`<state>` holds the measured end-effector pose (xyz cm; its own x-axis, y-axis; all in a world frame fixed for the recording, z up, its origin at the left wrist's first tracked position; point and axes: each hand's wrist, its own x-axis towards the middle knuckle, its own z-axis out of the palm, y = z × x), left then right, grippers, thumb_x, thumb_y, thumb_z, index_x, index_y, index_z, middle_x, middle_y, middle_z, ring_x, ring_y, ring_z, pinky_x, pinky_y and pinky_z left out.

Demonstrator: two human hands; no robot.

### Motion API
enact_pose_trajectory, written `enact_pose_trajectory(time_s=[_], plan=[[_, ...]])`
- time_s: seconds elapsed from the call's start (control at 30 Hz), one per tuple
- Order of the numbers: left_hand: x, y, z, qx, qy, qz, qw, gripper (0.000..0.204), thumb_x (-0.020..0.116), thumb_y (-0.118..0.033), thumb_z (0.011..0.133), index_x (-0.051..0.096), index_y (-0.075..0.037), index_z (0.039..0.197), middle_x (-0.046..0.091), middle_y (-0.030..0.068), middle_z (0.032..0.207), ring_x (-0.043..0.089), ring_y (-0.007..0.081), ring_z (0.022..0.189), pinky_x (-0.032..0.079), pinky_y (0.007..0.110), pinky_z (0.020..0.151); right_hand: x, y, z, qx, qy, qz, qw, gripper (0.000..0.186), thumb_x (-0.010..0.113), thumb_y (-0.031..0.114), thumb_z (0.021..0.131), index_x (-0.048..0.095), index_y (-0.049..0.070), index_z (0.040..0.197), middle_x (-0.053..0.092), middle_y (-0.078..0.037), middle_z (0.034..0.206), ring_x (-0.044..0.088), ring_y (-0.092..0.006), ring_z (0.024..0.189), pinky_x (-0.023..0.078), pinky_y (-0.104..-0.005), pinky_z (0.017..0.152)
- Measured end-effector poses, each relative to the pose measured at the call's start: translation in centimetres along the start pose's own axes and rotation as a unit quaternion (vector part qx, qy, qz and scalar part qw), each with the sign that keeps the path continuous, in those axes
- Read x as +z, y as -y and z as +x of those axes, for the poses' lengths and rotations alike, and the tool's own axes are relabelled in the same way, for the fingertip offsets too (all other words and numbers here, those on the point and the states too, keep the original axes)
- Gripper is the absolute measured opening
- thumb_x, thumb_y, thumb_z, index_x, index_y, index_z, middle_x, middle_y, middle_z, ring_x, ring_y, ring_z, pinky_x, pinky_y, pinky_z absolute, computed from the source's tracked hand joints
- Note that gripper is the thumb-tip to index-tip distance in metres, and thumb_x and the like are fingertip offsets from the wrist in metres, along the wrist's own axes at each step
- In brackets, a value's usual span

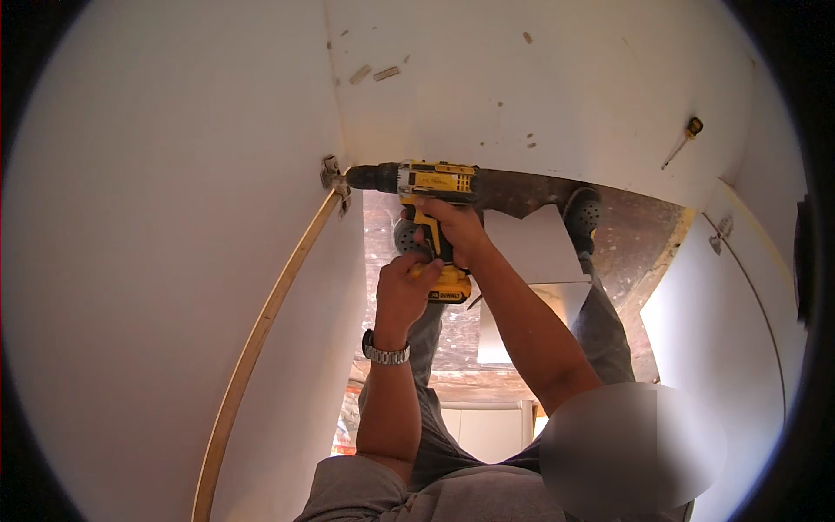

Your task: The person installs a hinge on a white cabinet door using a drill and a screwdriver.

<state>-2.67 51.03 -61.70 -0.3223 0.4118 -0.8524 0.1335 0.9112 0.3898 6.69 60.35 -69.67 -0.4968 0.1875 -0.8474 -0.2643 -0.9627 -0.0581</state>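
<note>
My right hand (457, 230) is wrapped around the handle of a yellow and black cordless drill (442, 181), which lies level with its chuck pointing left. The fingers of my left hand (402, 294) are curled against the lower handle and battery of the drill. A metal watch sits on that wrist. The drill's black chuck meets a metal hinge (330, 172) at the front edge of the white left panel (174, 217). Whatever bit or screw is between chuck and hinge is too small to tell.
A screwdriver (693, 128) with a yellow and black handle lies on the white board at the far right. Several small wooden pieces (386, 74) are scattered at the back. Another hinge (720, 235) is on the right panel. A loose white sheet (526, 248) lies between my legs.
</note>
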Motion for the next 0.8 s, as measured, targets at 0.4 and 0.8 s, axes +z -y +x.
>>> enact_pose_trajectory(time_s=[0.4, 0.8], plan=[[-0.1, 0.0, 0.2, 0.002, 0.0, -0.011, 1.0, 0.031, 0.068, -0.027, 0.088, 0.068, 0.002, 0.098, 0.066, 0.0186, 0.097, 0.065, 0.0288, 0.09, 0.05, 0.036, 0.08, -0.3, 0.9, 1.0, 0.002, 0.029, -0.032, 0.999, 0.033, 0.069, 0.02, 0.086, 0.061, 0.004, 0.113, 0.068, -0.011, 0.095, 0.059, -0.0142, 0.063, 0.053, -0.0265, 0.057], [-0.2, 0.2, 0.5, 0.036, 0.002, 0.05, 0.998, 0.034, 0.067, -0.026, 0.091, 0.066, 0.006, 0.105, 0.068, 0.0172, 0.097, 0.066, 0.0211, 0.088, 0.053, 0.032, 0.08, -0.4, 0.4, 1.3, 0.0, 0.02, -0.011, 1.0, 0.031, 0.068, 0.019, 0.086, 0.062, 0.002, 0.111, 0.069, -0.011, 0.093, 0.06, -0.0134, 0.064, 0.053, -0.0259, 0.056]])
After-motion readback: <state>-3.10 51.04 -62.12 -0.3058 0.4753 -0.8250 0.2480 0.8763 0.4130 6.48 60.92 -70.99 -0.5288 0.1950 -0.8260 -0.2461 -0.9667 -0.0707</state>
